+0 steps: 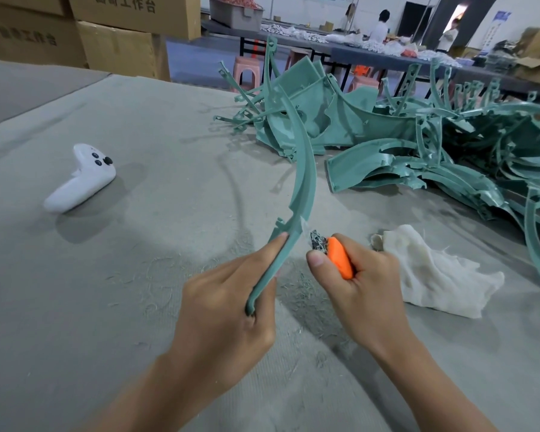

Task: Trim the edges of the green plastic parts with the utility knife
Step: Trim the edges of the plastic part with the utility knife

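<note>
The left hand (231,307) grips the lower end of a long curved green plastic strip (296,188), which rises up and away, arcing back left. The right hand (362,279) is curled round an orange utility knife (340,258), blade at the strip's edge. Grey felt-covered table (138,275); green parts pile (418,145) lies right, in a workshop.
</note>
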